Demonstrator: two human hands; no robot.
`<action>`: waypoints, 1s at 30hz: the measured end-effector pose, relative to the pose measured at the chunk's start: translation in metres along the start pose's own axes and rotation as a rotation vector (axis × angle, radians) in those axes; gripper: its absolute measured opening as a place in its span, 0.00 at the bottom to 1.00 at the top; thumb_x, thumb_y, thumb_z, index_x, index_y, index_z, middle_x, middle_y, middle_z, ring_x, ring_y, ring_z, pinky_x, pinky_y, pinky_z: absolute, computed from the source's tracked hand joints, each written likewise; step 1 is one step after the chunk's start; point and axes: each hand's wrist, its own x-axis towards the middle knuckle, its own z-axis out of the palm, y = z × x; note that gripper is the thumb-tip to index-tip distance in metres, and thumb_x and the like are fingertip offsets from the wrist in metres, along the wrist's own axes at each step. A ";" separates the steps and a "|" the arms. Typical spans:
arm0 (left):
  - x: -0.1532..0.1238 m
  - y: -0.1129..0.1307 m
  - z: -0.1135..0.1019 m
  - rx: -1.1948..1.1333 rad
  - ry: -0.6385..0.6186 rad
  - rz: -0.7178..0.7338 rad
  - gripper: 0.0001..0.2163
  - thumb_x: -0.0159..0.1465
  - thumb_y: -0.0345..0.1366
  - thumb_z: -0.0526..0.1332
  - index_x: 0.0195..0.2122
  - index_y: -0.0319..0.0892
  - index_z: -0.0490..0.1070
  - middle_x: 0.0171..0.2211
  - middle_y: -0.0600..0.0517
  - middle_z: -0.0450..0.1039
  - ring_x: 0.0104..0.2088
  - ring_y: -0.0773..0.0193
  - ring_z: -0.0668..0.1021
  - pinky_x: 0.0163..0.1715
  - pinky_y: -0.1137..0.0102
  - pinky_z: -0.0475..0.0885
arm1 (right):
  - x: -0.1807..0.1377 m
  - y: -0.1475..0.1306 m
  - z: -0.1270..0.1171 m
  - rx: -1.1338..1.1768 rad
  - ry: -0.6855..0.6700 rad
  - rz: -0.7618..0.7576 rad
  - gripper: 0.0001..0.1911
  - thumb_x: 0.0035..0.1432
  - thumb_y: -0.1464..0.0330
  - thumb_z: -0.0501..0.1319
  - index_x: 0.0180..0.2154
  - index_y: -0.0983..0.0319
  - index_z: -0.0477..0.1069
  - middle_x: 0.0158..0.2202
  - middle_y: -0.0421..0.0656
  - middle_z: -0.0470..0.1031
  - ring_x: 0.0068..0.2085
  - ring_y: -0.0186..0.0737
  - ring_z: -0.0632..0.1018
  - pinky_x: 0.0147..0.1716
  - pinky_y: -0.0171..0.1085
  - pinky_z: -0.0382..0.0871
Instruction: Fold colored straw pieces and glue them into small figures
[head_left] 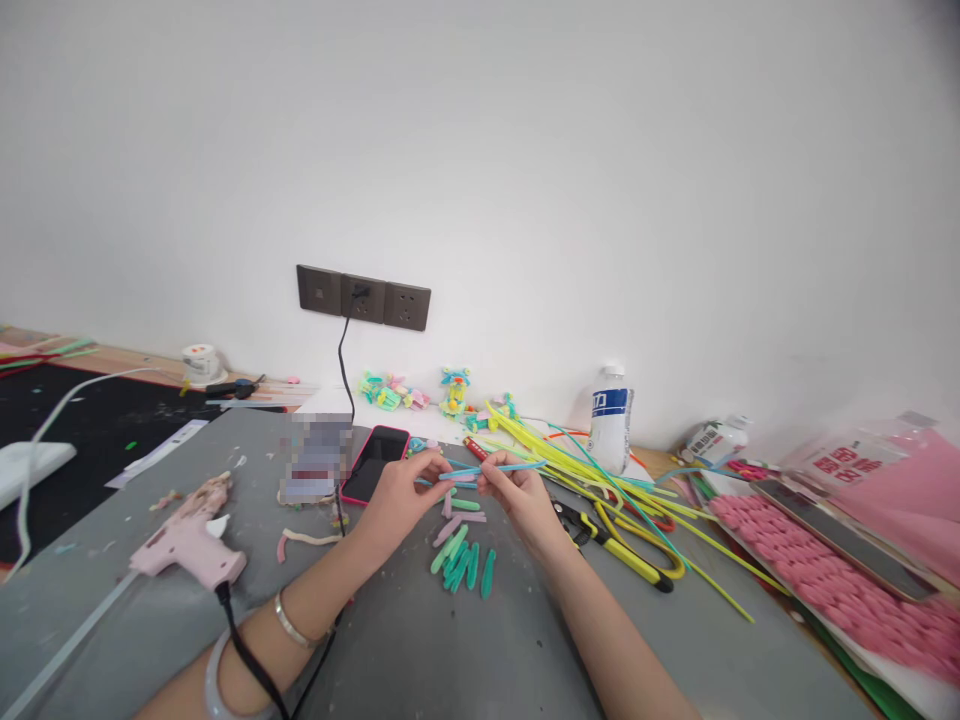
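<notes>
A light blue pipe cleaner [525, 467] runs between my two hands above the grey mat. My left hand [411, 490] pinches its left part between thumb and fingertips. Further right, my right hand [514, 492] pinches the same blue piece, and its free end sticks out past the fingers to the right. Below the hands lie several short folded pipe cleaner pieces [459, 562] in green and teal, with a few mauve ones [448, 530] above them. A phone with a pink case [380, 463] rests just beyond my left hand.
A pink glue gun [187, 545] with its cord lies at left. Yellow-handled pliers [619, 560] and long yellow pipe cleaners [600, 470] spread at right. A white bottle [610, 420] and small colourful figures [454, 392] stand along the wall. Pink braided material [817, 560] sits far right.
</notes>
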 end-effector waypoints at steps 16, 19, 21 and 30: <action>0.002 -0.011 0.005 -0.410 -0.039 -0.187 0.12 0.59 0.43 0.65 0.36 0.40 0.69 0.30 0.50 0.78 0.31 0.59 0.82 0.29 0.70 0.75 | 0.000 -0.001 0.002 0.010 -0.019 -0.088 0.20 0.48 0.58 0.72 0.24 0.60 0.63 0.26 0.37 0.71 0.29 0.36 0.73 0.32 0.36 0.67; 0.003 -0.012 0.005 -0.476 -0.053 -0.214 0.14 0.58 0.44 0.66 0.36 0.40 0.69 0.30 0.49 0.78 0.31 0.59 0.82 0.28 0.70 0.76 | 0.000 -0.001 0.002 0.015 -0.032 -0.083 0.20 0.48 0.59 0.72 0.24 0.60 0.63 0.28 0.38 0.72 0.31 0.37 0.75 0.34 0.37 0.69; 0.003 -0.011 0.005 -0.489 -0.056 -0.222 0.14 0.57 0.45 0.67 0.36 0.40 0.69 0.31 0.49 0.79 0.32 0.59 0.82 0.29 0.70 0.76 | 0.000 -0.001 0.002 0.002 -0.033 -0.086 0.20 0.48 0.58 0.72 0.24 0.60 0.63 0.29 0.38 0.72 0.31 0.38 0.75 0.35 0.38 0.70; 0.003 -0.005 0.003 -0.444 -0.033 -0.213 0.15 0.56 0.45 0.68 0.35 0.39 0.70 0.30 0.48 0.79 0.32 0.58 0.82 0.29 0.68 0.77 | 0.000 -0.001 0.001 -0.085 -0.028 -0.119 0.19 0.49 0.58 0.72 0.24 0.59 0.63 0.28 0.39 0.71 0.32 0.40 0.75 0.36 0.40 0.71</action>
